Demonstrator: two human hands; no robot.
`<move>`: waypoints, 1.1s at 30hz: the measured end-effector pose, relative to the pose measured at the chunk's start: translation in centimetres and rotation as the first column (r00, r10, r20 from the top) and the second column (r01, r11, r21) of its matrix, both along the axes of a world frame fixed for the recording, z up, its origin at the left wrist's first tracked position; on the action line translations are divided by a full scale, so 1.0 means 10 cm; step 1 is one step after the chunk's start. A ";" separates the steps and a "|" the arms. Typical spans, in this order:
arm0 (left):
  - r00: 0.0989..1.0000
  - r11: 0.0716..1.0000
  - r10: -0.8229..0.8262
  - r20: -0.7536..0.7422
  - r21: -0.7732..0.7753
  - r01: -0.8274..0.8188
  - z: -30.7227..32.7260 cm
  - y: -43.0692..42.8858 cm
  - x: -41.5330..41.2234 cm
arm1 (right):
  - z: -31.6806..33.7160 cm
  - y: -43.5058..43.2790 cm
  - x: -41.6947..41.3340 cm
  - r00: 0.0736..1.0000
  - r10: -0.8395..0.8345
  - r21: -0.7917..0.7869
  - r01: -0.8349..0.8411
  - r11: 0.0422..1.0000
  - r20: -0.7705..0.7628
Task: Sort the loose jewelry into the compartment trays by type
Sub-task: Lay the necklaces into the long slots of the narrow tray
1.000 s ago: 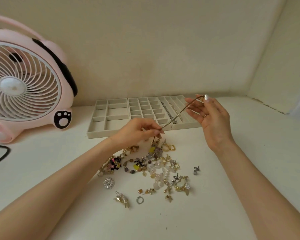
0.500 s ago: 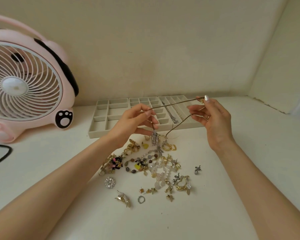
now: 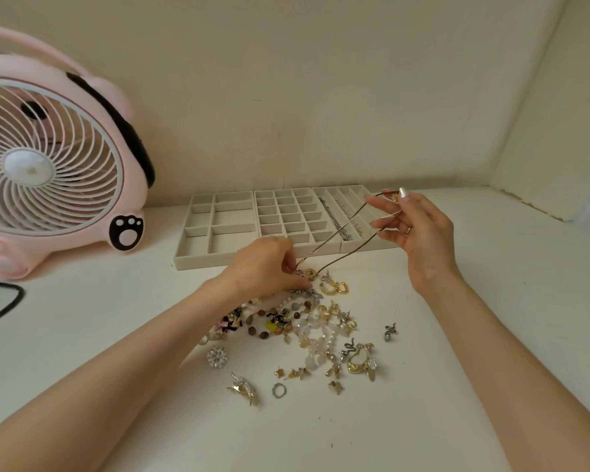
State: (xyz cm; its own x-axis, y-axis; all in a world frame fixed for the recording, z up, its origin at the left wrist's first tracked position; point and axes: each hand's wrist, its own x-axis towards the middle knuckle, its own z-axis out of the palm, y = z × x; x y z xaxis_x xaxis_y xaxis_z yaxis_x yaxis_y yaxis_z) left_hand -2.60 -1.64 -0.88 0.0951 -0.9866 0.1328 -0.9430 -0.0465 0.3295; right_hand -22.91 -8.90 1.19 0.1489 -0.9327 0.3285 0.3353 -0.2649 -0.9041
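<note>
A thin gold necklace chain (image 3: pixel 346 229) runs in two strands from my right hand (image 3: pixel 419 233) down to my left hand (image 3: pixel 269 267). My right hand is raised in front of the trays and pinches the chain's upper end between thumb and fingertips. My left hand is low at the top of the loose jewelry pile (image 3: pixel 307 328) and pinches the chain's lower end beside a round gold pendant (image 3: pixel 309 273). Three beige compartment trays (image 3: pixel 218 229) stand side by side behind the pile. The right tray (image 3: pixel 351 199) holds two chains in its long slots.
A pink fan (image 3: pixel 52 165) with a white grille stands at the left on the white tabletop. A black cable (image 3: pixel 4 304) loops at the left edge. A silver snake ring (image 3: pixel 390 332) lies apart to the right of the pile. Walls close off the back and right.
My left hand dropped from in front of the trays to the top of the pile, still pinching the chain. The chain now slopes down steeply. My right hand stayed nearly still.
</note>
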 end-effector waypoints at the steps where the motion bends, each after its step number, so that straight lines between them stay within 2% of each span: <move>1: 1.000 0.999 -0.020 -0.007 0.024 0.020 -0.01 0.00 0.00 | 0.00 0.00 0.00 1.000 -0.012 -0.001 0.012 1.000 0.010; 6: 0.995 0.996 -0.075 -0.072 0.033 0.077 0.00 0.00 0.02 | 0.00 0.00 -0.01 0.995 -0.085 -0.005 0.086 0.996 0.050; 9: 0.969 0.994 -0.107 -0.221 -0.028 0.103 0.02 0.02 0.01 | -0.01 0.00 -0.02 0.997 -0.082 -0.017 0.082 0.996 0.001; 11: 0.888 0.993 -0.116 -0.444 -0.050 0.105 0.04 0.02 0.01 | 0.00 0.00 -0.02 0.998 -0.045 -0.014 0.045 0.999 -0.037; 14: 0.682 0.992 -0.114 -0.722 -0.050 0.113 0.09 0.03 -0.01 | -0.01 0.02 0.00 0.992 0.005 -0.004 -0.006 1.000 -0.124; 16: 0.609 0.993 -0.102 -0.786 -0.044 0.110 0.09 0.02 -0.01 | -0.03 0.02 0.01 0.977 0.027 0.012 -0.025 1.000 -0.209; 19: 0.603 0.989 -0.123 -0.788 -0.045 0.143 0.09 0.03 -0.03 | -0.08 -0.01 0.03 0.940 0.035 0.029 -0.026 0.999 -0.341; 22: 0.554 0.981 -0.145 -0.820 -0.047 0.188 0.10 0.05 -0.06 | -0.14 -0.02 0.07 0.850 0.007 -0.015 -0.017 1.000 -0.527; 26: 0.478 0.983 -0.119 -0.870 -0.034 0.183 0.10 0.06 -0.10 | -0.25 -0.01 0.13 0.611 -0.144 -0.244 -0.083 0.966 -0.779; 27: 0.470 0.983 -0.114 -0.875 -0.031 0.181 0.10 0.06 -0.10 | -0.26 0.00 0.14 0.547 -0.199 -0.300 -0.100 0.949 -0.813; 28: 0.460 0.983 -0.111 -0.881 -0.029 0.181 0.10 0.05 -0.10 | -0.26 0.01 0.14 0.520 -0.251 -0.351 -0.103 0.931 -0.816; 29: 0.449 0.982 -0.112 -0.886 -0.031 0.184 0.10 0.05 -0.10 | -0.24 0.02 0.14 0.538 -0.282 -0.388 -0.093 0.917 -0.794; 30: 0.438 0.980 -0.120 -0.891 -0.037 0.194 0.11 0.06 -0.09 | -0.20 0.04 0.13 0.594 -0.272 -0.396 -0.086 0.914 -0.758; 32: 0.419 0.975 -0.140 -0.897 -0.052 0.214 0.11 0.06 -0.09 | -0.13 0.07 0.10 0.725 -0.110 -0.310 -0.148 0.939 -0.680; 33: 0.409 0.975 -0.141 -0.902 -0.055 0.214 0.11 0.06 -0.09 | -0.10 0.09 0.09 0.752 0.005 -0.247 -0.222 0.943 -0.659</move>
State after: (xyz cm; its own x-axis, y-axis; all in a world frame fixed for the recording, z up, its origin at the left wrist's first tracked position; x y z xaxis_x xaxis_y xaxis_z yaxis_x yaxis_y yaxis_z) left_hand -3.49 -1.00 0.26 -0.0546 -0.9982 0.0255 -0.1034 0.0310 0.9942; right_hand -22.00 -7.98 0.18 0.5230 -0.7701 0.3652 -0.2502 -0.5483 -0.7980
